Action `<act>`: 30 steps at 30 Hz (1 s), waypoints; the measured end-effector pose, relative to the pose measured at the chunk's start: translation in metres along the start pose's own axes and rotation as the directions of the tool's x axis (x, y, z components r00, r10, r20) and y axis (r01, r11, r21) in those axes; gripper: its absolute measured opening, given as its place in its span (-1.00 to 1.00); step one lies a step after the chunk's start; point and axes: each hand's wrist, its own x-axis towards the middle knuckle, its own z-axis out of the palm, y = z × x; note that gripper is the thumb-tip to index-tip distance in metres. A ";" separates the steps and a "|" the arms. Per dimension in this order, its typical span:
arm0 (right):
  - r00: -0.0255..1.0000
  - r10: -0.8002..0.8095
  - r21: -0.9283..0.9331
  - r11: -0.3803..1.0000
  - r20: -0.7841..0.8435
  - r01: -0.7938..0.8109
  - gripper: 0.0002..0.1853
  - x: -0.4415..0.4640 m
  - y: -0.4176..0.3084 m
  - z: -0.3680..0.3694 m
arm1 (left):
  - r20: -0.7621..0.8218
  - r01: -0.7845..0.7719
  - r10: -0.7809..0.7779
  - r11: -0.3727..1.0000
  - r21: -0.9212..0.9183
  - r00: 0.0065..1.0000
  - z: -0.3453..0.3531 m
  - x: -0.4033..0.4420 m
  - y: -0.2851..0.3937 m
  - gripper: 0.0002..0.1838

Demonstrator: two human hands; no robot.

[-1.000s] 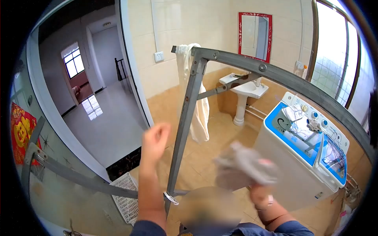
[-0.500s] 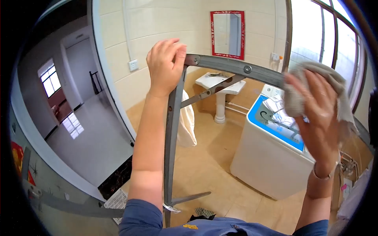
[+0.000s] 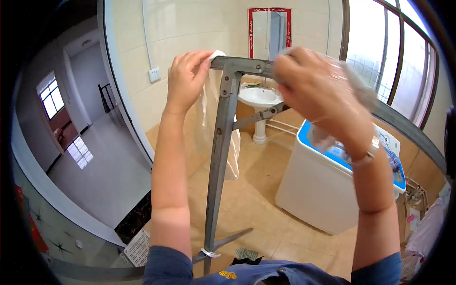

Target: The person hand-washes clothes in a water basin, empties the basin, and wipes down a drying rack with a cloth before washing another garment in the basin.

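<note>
A grey metal frame stands before me, its upright joined by rivets to a top bar and a diagonal brace. My left hand is closed over the left end of the top bar, where a bit of white cloth lies on the metal. Pale fabric hangs behind the upright. On the right stretch of the top bar, my right hand is closed on a grey-beige rag, smeared by motion. The hand covers part of the bar and rag.
A white washing machine with a blue-edged top stands right of the frame. Behind are a pedestal sink and a red-framed mirror. A doorway opens at left, near a white plastic rack. Windows fill the right.
My right hand and the rag have moved left along the top bar. The view has shifted, with more of the bar's left end showing. My left hand stays at the frame's top corner.
</note>
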 end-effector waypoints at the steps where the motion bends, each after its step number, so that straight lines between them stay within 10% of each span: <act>1: 0.998 0.017 -0.007 1.000 0.053 -0.017 -0.89 -0.012 0.007 -0.019 | -0.022 0.001 0.000 1.000 0.029 1.000 -0.001 0.002 0.000 -0.83; 9: 0.948 0.307 0.095 0.945 0.082 -0.314 -0.83 -0.061 0.039 -0.064 | -0.186 0.226 -0.256 0.959 -0.169 0.949 -0.001 0.029 -0.032 -0.81; 15: 0.983 0.127 0.250 0.964 -0.132 -0.091 -0.84 0.028 -0.006 -0.015 | -0.212 0.230 -0.262 0.959 -0.165 0.942 -0.009 0.038 -0.033 -0.81; 20: 0.942 0.047 0.126 0.988 0.331 -0.094 -0.82 0.083 -0.046 0.044 | -0.129 0.284 -0.295 0.954 -0.096 0.947 -0.005 0.038 -0.015 -0.83; 22: 1.000 0.029 0.062 0.998 -0.009 -0.028 -0.79 0.067 -0.039 0.049 | -0.122 0.209 -0.221 0.972 -0.104 0.967 -0.001 0.033 -0.001 -0.84; 26: 0.985 0.151 -0.076 0.987 0.082 -0.145 -0.75 0.007 -0.002 -0.013 | -0.111 -0.004 0.015 0.995 0.099 0.994 0.010 0.028 0.010 -0.87; 30: 0.954 0.300 -0.134 0.945 -0.005 -0.298 -0.71 -0.062 0.043 -0.064 | 0.120 0.100 -0.094 0.994 -0.046 0.988 0.016 0.039 -0.008 -0.83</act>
